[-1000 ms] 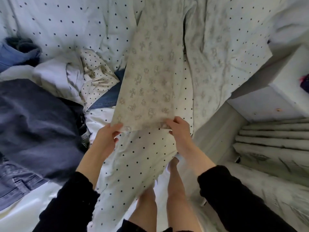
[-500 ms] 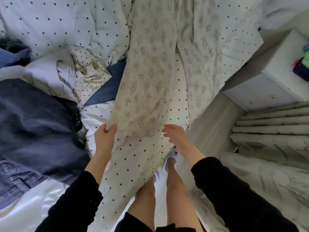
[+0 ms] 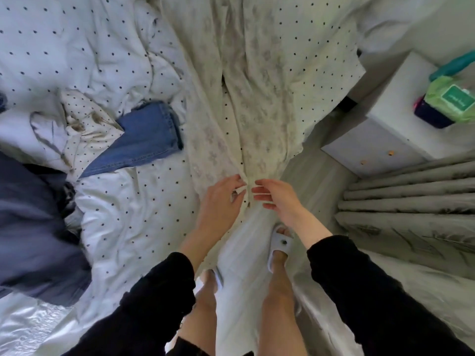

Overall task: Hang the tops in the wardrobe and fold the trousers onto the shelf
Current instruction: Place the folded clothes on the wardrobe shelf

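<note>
— What is seen around the trousers?

— A dotted duvet (image 3: pixel 108 60) is spread over the bed. At the left a dark garment (image 3: pixel 33 227) is heaped, and beside it jeans (image 3: pixel 144 140) are laid with a leg end towards the middle; a dotted top (image 3: pixel 84 116) is crumpled between them. At the right a white cabinet (image 3: pixel 401 129) is placed, with a green packet (image 3: pixel 452 101) on it, and a curtain (image 3: pixel 411 201) is bunched nearer. Slippers (image 3: pixel 280 245) are worn below the hands.

— And the trousers themselves?

— The pale patterned trousers (image 3: pixel 252 104) are laid on the duvet in the middle, their long axis running from far to near, the legs gathered together at the near end by the bed's edge.

— How are the hands held?

— The gathered near end is pinched by the left hand (image 3: pixel 221 199). The right hand (image 3: pixel 277 196) is held just beside it, fingers loosely extended; whether cloth is touched cannot be told.
</note>
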### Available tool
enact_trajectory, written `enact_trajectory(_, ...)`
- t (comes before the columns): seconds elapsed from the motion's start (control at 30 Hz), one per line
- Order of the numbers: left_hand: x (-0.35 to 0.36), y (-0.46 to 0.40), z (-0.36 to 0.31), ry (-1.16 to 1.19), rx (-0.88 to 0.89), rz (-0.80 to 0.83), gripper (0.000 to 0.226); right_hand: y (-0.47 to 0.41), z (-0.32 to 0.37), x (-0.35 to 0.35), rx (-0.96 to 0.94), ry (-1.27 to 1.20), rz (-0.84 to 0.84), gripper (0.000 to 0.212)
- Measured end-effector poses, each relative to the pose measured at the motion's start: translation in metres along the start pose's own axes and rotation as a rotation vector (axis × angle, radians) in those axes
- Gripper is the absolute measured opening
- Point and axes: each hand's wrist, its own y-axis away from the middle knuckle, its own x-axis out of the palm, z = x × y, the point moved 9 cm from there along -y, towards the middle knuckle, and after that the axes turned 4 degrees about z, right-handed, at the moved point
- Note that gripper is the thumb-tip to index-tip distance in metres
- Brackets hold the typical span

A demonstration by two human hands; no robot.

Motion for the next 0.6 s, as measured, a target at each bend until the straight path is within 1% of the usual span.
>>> enact_trajectory(0.13,0.075,-0.024,-0.028,-0.109,0.065,0.085,0.020,-0.030,0.021,-0.056,-0.014,0.037,0.059,0.021)
enact_trajectory(0.3,0.168,-0.055,-0.043,-0.237,0.001,0.124,0.018,-0.080,0.033,-0.117,-0.020,0.198,0.164,0.029)
enact_trajectory(0.4,0.204,-0.069,-0.049,-0.312,-0.001,0.162,0.021,-0.102,0.039,-0.131,-0.079,0.339,0.235,0.026)
enact_trajectory(0.5,0.226,-0.080,-0.054,-0.405,0.006,0.180,0.029,-0.130,0.036,-0.135,-0.133,0.563,0.261,0.033)
enact_trajectory(0.57,0.231,-0.083,-0.055,-0.462,0.013,0.177,0.032,-0.144,0.032,-0.135,-0.132,0.693,0.241,0.024)
enact_trajectory(0.6,0.235,-0.085,-0.053,-0.477,0.019,0.176,0.031,-0.153,0.031,-0.136,-0.134,0.714,0.223,0.021)
